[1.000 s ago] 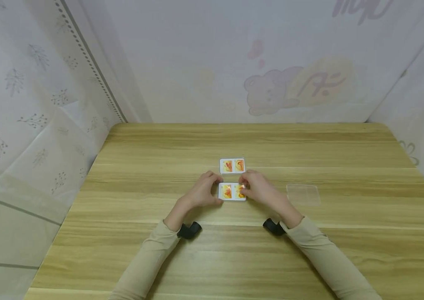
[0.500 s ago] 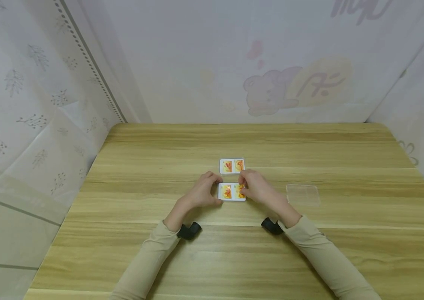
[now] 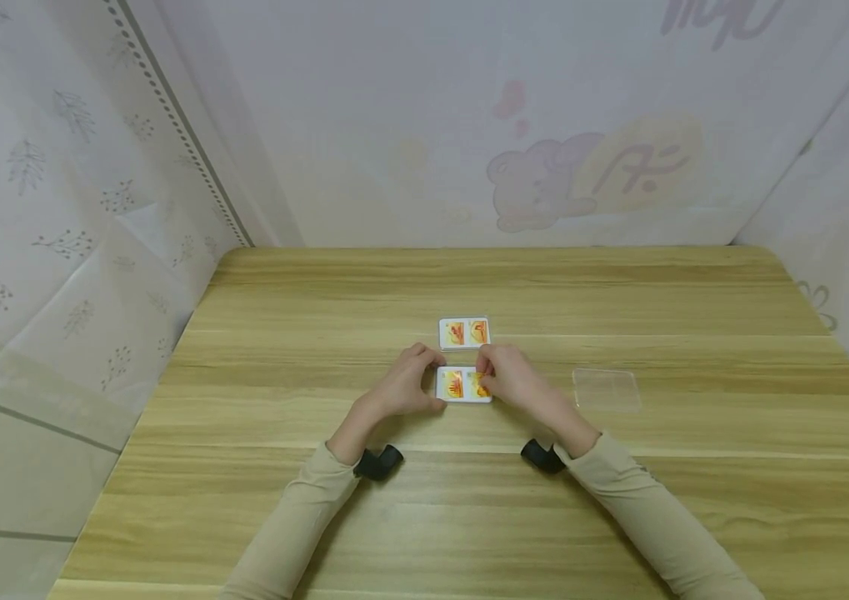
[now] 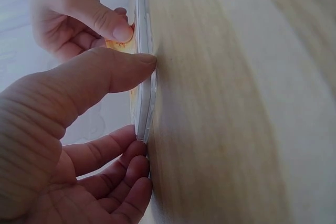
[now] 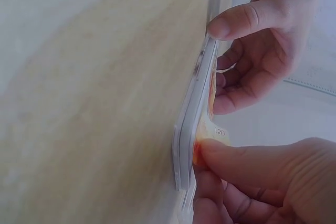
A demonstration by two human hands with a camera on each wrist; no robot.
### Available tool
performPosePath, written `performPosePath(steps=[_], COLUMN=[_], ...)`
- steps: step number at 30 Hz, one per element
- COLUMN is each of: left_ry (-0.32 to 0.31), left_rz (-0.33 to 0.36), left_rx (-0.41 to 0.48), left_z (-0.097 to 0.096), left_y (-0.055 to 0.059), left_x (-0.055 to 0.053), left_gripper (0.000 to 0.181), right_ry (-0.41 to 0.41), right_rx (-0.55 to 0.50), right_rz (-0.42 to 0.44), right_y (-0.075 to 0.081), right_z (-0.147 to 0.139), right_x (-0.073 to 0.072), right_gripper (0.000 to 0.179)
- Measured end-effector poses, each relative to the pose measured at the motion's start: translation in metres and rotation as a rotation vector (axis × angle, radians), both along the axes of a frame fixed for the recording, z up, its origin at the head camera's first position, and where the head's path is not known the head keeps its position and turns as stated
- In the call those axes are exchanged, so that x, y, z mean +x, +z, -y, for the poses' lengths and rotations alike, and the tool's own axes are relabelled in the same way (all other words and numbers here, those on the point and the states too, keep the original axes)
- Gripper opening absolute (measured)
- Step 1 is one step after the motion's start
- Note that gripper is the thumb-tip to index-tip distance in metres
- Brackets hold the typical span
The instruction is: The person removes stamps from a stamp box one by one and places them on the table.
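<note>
Lying on the wooden table is a flat white card (image 3: 465,397) in a thin clear case, bearing two yellow-orange stamps. My left hand (image 3: 405,383) holds its left end, thumb on the near edge and fingers on the far edge. At the other end my right hand (image 3: 517,379) pinches the right stamp (image 5: 218,132), marked 120, between thumb and fingers. In the right wrist view a corner of this stamp stands up from the card. The left stamp (image 3: 453,385) lies flat. My right fingertips cover part of the pinched stamp.
Just beyond, a second cased card (image 3: 465,332) with two orange stamps lies on the table (image 3: 424,533). A clear plastic cover (image 3: 607,390) rests to the right of my right hand. Black wrist cameras (image 3: 380,462) jut inward from both wrists.
My right hand shifts very slightly, and its fingertips cover a little more of the right stamp. The left hand and both cards stay where they were.
</note>
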State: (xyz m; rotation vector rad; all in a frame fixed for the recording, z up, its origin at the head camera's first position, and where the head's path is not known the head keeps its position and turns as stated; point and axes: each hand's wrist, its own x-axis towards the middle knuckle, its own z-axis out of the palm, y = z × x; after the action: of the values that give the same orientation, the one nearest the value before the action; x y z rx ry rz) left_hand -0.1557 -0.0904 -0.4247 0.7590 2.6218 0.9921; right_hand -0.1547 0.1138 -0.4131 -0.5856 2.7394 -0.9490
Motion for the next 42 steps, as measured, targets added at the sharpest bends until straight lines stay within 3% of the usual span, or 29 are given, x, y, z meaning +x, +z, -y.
performPosePath(steps=[27,42], left_ry=[0.003,-0.005], left_rz=[0.001,-0.017], left_rx=[-0.008,-0.016], left_z=[0.000,0.000], left_y=[0.001,0.000], left_x=[0.001,0.000], left_gripper=[0.052,0.053], right_ry=[-0.074,-0.100], right_rx=[-0.200,-0.339], right_rz=[0.002,0.168], right_y=[-0.008,-0.006], right_z=[-0.012,-0.023], right_x=[-0.001,-0.001], right_gripper=[0.005,0.010])
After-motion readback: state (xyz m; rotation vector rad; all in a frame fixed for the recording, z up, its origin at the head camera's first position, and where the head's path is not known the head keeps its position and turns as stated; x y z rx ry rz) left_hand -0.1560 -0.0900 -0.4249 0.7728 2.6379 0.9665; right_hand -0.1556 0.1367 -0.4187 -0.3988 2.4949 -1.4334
